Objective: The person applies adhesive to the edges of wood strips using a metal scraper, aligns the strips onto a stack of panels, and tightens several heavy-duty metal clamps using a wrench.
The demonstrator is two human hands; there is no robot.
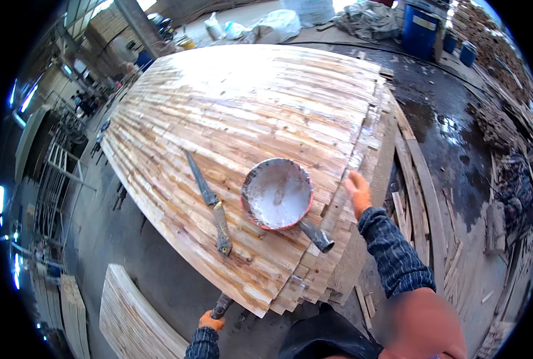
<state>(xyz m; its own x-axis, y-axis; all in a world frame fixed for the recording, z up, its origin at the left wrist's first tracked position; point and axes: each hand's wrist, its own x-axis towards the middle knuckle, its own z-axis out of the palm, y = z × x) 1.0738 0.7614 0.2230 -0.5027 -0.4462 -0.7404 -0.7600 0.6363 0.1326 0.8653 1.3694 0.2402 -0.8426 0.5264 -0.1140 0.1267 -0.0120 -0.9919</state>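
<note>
Both hands wear orange gloves: right hand (358,192) spread at the veneer stack's (242,119) three-o'clock edge, left hand (211,321) gripping a tool (221,306) at six. Bowl (277,192) and knife (209,202) lie unused (work seems barely begun).

Daylit scene, evenly bright, with light entering from the open upper edge. Pale glare across the stacked wood sheets (248,119) and wet floor (440,119). Strong fisheye bending and dark vignette at the rim; soft blur at lower right.
</note>
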